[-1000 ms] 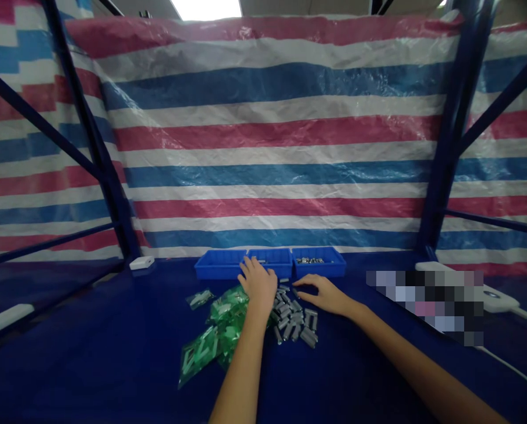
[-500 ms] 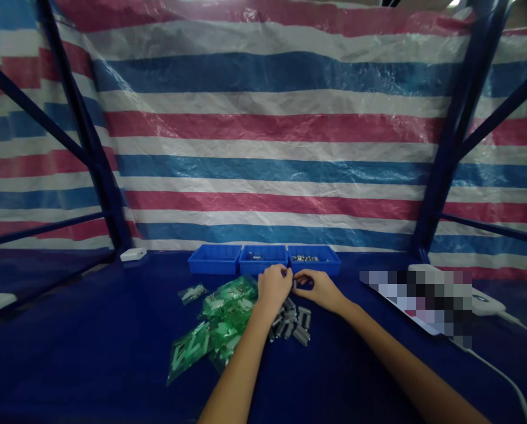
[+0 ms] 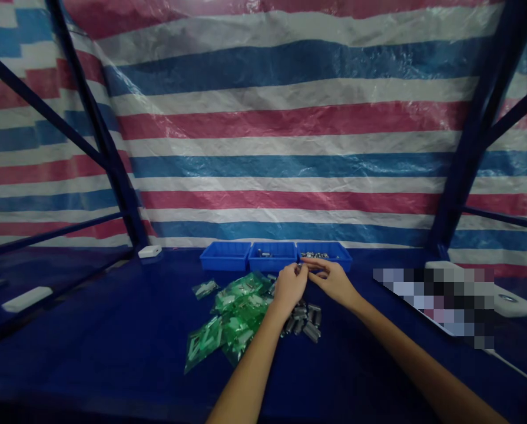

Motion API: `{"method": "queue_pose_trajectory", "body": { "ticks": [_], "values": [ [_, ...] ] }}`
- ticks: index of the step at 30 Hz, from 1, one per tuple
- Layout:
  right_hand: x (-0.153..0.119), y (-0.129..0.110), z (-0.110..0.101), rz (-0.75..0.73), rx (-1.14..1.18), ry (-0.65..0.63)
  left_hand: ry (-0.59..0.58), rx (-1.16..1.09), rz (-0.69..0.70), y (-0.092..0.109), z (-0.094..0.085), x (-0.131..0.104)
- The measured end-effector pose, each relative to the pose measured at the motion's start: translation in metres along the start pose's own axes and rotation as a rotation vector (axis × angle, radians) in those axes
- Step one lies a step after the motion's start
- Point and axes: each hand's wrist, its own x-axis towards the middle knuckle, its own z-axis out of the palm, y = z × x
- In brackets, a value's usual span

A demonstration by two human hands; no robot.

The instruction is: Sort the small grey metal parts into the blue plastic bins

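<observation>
My left hand is closed, fingers bent round something too small to make out, just in front of the blue bins. Touching it at the fingertips, my right hand is also closed, and what it pinches is hidden. Several grey metal cylinders lie below the hands. Green plastic packets are heaped to the left of my left forearm. Small metal parts lie in the right blue bin, and a few lie in the middle blue bin.
The left blue bin stands beside the others on the blue table. At the right are a blurred-out flat device, a white box and a cable. White blocks sit at the left. Blue posts and striped sheeting stand behind.
The camera view has shifted, so the scene sits further right. My right hand's fingers now reach over to my left fingertips, where a small gap showed before.
</observation>
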Motion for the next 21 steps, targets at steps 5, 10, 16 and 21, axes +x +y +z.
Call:
{"method": "queue_pose_trajectory", "body": {
  "ticks": [5,10,16,21],
  "values": [
    [0.000,-0.009,-0.001,-0.013,0.056,0.046,0.011,-0.119,0.038,0.002,0.000,0.001],
    [-0.001,-0.007,0.002,-0.009,-0.042,0.098,-0.071,-0.015,0.008,0.004,0.000,-0.003],
    [0.002,0.002,-0.003,0.031,-0.166,0.167,0.014,0.400,0.055,0.008,-0.004,-0.012],
    [0.005,0.009,-0.010,0.124,-0.160,0.216,-0.066,0.546,0.069,0.006,-0.004,-0.017]
  ]
}}
